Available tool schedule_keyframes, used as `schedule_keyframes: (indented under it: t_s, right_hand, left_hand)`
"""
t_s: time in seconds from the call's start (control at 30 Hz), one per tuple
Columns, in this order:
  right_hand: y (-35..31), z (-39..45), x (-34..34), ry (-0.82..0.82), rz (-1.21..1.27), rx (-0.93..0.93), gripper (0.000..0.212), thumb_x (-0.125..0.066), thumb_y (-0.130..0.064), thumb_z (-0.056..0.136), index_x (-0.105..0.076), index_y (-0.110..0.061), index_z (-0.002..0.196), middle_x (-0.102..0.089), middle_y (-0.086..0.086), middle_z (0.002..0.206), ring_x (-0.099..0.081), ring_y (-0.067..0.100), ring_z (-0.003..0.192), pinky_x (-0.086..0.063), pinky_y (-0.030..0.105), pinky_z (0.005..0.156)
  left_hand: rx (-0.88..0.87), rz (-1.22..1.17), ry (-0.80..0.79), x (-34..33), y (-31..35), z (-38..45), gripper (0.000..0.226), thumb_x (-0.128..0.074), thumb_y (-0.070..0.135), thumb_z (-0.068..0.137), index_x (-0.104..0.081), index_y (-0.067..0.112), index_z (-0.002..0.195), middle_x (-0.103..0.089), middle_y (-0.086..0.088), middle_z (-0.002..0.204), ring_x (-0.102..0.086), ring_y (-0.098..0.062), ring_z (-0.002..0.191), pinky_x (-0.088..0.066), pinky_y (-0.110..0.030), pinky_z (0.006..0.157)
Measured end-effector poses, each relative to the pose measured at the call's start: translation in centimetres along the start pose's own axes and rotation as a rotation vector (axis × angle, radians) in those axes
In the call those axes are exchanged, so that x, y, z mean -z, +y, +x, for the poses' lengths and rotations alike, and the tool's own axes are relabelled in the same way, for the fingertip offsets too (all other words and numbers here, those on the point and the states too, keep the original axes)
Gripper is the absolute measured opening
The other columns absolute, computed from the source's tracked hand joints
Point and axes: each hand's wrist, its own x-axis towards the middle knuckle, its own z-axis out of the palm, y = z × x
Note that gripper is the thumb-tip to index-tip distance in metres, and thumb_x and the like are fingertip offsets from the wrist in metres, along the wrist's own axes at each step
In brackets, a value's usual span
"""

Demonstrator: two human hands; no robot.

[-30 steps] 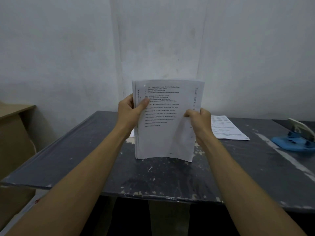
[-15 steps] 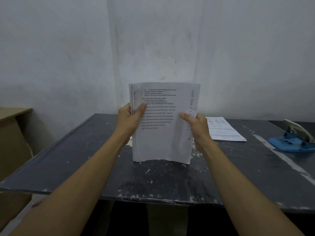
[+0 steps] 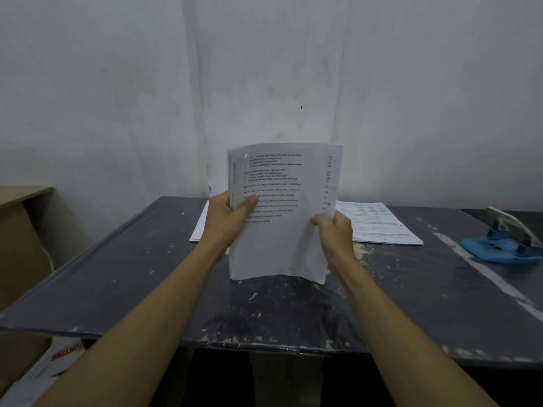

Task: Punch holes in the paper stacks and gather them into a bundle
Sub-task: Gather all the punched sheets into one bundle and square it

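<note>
Both hands, the left hand (image 3: 227,214) and right hand (image 3: 335,230), grip the upright paper stack (image 3: 282,215) by its side edges, its bowed bottom edge seemingly resting on the table (image 3: 123,277), so sheets could splay unevenly.

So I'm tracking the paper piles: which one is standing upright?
The paper stack gripped by both hands, bottom edge on the table; the sheets behind lie flat.

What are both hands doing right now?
Left hand: grips the upright paper stack at its left edge.
Right hand: grips its right edge.
</note>
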Motion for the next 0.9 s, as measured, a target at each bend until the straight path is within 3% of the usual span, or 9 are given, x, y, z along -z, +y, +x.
schedule_keyframes:
  t_s: [0.17,0.4,0.57,0.63,0.8,0.83,0.9]
  right_hand:
    - [-1.5,1.1,0.5,0.049,-0.050,0.053,0.027,-0.062,-0.021,0.076,-0.058,-0.022,0.102,-0.067,-0.009,0.093,-0.064,0.012,0.085,-0.054,0.035,0.066]
    - [-2.0,1.1,-0.8,0.045,0.012,0.027,0.036,-0.066,-0.009,0.070,-0.059,-0.019,0.103,-0.068,-0.006,0.095,-0.065,0.012,0.085,-0.058,0.032,0.070]
    - [-2.8,1.8,-0.2,0.085,0.001,0.042,0.040,-0.063,-0.012,0.073,-0.053,-0.021,0.112,-0.064,0.000,0.105,-0.064,0.019,0.091,-0.057,0.039,0.073]
    - [-3.6,2.4,0.5,0.092,0.000,0.142,0.055,-0.063,-0.013,0.076,-0.044,-0.026,0.125,-0.059,0.000,0.115,-0.062,0.016,0.096,-0.058,0.038,0.076]
    - [-6.7,3.4,0.9,0.077,-0.167,0.534,0.100,-0.066,-0.008,0.074,-0.014,-0.054,0.147,-0.051,-0.003,0.121,-0.059,0.008,0.095,-0.055,0.019,0.064]
    - [-7.3,3.6,1.0,0.070,-0.254,0.602,0.102,-0.063,-0.005,0.073,-0.015,-0.054,0.148,-0.048,-0.003,0.123,-0.057,0.004,0.094,-0.054,0.016,0.063]
    - [-8.3,3.6,1.0,0.049,-0.430,0.704,0.086,-0.057,-0.006,0.068,-0.037,-0.042,0.143,-0.046,-0.005,0.125,-0.054,0.001,0.089,-0.054,0.018,0.066]
  left_hand:
    - [0.020,-0.045,-0.030,0.7,1.1,0.2,0.031,-0.085,0.031,0.074,-0.073,0.022,0.102,-0.077,0.006,0.100,-0.075,-0.016,0.090,-0.062,-0.034,0.073]
    - [0.053,-0.032,-0.074,1.0,1.9,0.3,0.046,-0.084,0.032,0.066,-0.072,0.015,0.108,-0.075,-0.003,0.109,-0.073,-0.021,0.096,-0.061,-0.044,0.083]
    - [0.022,-0.037,-0.091,1.3,2.7,0.9,0.048,-0.087,0.034,0.061,-0.073,0.016,0.104,-0.077,0.003,0.100,-0.075,-0.017,0.089,-0.063,-0.033,0.073]
    - [-0.014,-0.042,-0.083,1.5,3.5,1.5,0.047,-0.088,0.033,0.062,-0.072,0.016,0.103,-0.077,0.002,0.100,-0.075,-0.017,0.089,-0.061,-0.029,0.070]
    - [-0.061,-0.054,-0.119,1.3,5.8,3.0,0.029,-0.086,0.024,0.074,-0.075,0.014,0.099,-0.078,-0.003,0.098,-0.075,-0.021,0.089,-0.061,-0.030,0.072]
    - [-0.062,-0.057,-0.127,1.2,6.1,3.1,0.028,-0.085,0.022,0.076,-0.075,0.012,0.100,-0.078,-0.004,0.098,-0.075,-0.023,0.089,-0.061,-0.033,0.073]
    - [-0.062,-0.072,-0.130,1.0,6.2,3.1,0.025,-0.084,0.019,0.078,-0.076,0.011,0.100,-0.078,-0.006,0.098,-0.075,-0.024,0.089,-0.062,-0.034,0.073]
